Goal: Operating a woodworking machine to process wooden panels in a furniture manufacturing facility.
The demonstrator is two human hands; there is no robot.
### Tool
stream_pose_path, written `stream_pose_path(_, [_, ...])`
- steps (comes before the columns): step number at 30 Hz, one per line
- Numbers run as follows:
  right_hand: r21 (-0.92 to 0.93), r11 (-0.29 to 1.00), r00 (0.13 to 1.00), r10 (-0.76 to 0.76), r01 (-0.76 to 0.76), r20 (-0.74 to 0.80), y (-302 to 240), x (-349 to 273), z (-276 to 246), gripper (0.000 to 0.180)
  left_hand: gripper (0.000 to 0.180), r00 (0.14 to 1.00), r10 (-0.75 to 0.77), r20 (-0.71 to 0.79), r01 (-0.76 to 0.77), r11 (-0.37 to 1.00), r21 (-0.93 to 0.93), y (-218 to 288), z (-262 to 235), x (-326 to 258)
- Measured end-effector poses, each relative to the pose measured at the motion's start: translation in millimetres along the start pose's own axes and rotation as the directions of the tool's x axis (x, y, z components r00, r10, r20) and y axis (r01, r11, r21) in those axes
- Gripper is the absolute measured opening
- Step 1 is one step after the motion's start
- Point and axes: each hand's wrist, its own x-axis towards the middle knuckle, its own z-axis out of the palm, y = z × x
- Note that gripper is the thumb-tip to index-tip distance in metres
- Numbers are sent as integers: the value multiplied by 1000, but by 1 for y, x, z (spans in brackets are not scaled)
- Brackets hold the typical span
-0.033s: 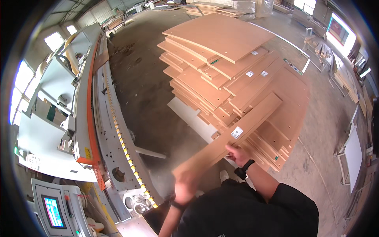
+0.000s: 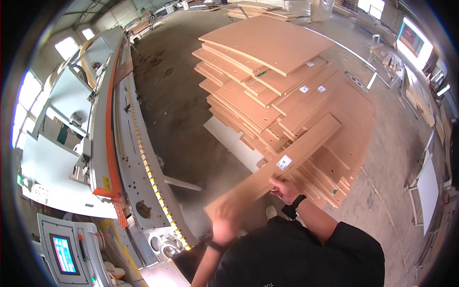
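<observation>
A long, narrow brown board with a white label slants across the near side of a stack of brown panels. Its far end rests over the stack, while its near end juts out toward me. My left hand is at that near end, its fingers smeared by motion, so their grip cannot be made out. Along the board's right edge, my right hand is closed, thumb at the edge and fingers curled, partly hidden. A dark band circles each wrist.
A long machine with an orange strip and a row of yellow-marked rollers runs along my left. Its control panel with a lit screen stands at the lower left. A pale sheet lies by the stack's base. White panels lean at right.
The board has slid slightly toward me and to the left. My right hand has shifted a little left with it; my left hand remains blurred at the near end.
</observation>
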Motion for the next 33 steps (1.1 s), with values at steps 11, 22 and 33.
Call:
stream_pose_path(11, [-479, 855, 805, 139, 196, 577, 64, -32, 102, 20, 67, 931, -347, -108, 351, 936, 19, -34, 33, -46])
stream_pose_path(22, [-660, 707, 878, 118, 254, 464, 65, -4, 54, 27, 58, 558, -730, -395, 764, 638, -99, -66, -12, -256])
stream_pose_path(33, [-871, 477, 969, 247, -117, 5, 102, 21, -67, 33, 53, 131, -751, -647, 961, 257, -103, -121, -51, -407])
